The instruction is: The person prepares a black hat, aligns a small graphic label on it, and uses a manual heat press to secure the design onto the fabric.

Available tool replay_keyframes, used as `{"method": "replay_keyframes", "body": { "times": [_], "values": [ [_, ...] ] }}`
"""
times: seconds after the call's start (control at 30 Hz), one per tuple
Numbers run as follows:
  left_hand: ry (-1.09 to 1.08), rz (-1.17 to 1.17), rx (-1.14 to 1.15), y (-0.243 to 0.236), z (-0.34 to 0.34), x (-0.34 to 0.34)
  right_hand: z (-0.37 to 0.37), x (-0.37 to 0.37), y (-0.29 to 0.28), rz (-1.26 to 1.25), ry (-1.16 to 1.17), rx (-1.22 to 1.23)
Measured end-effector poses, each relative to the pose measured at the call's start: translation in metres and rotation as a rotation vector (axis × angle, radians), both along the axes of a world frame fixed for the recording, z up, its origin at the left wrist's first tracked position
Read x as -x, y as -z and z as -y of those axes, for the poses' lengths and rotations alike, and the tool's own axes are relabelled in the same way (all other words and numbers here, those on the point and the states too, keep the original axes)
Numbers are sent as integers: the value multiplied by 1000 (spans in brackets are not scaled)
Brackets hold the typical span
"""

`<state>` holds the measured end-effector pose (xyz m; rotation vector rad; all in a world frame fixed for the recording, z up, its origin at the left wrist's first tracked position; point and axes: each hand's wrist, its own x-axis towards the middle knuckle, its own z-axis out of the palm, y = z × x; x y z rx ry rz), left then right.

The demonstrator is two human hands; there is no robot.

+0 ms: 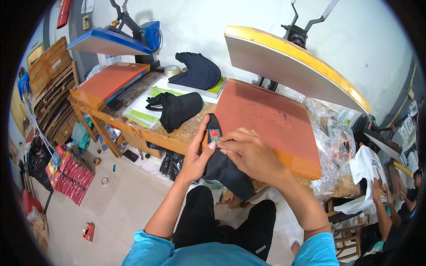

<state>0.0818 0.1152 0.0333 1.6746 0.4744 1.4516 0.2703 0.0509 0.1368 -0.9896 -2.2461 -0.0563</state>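
Bright diffuse light, soft shadow across orange-red pad (pixel 266 122), bent fisheye edges, black corners

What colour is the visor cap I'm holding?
The visor cap looks black; it shows best in the head view.

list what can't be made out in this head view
In the head view:
Part of the black visor: hidden behind the right hand.
Fine detail on the patch: too small.
How many pieces the rear black stack holds: they overlap.
Upper end of the lever on the yellow press: cut off by the top edge.
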Motion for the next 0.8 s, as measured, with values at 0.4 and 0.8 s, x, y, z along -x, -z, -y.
{"method": "replay_keyframes", "body": {
  "times": [0.4, 0.8],
  "values": [
    [-61, 61, 17, 5, 12, -10, -1, 0, 12, 9, 40, -17],
    [36, 49, 83, 4, 11, -7, 3, 7, 16, -73, 98, -13]
  ]
}}
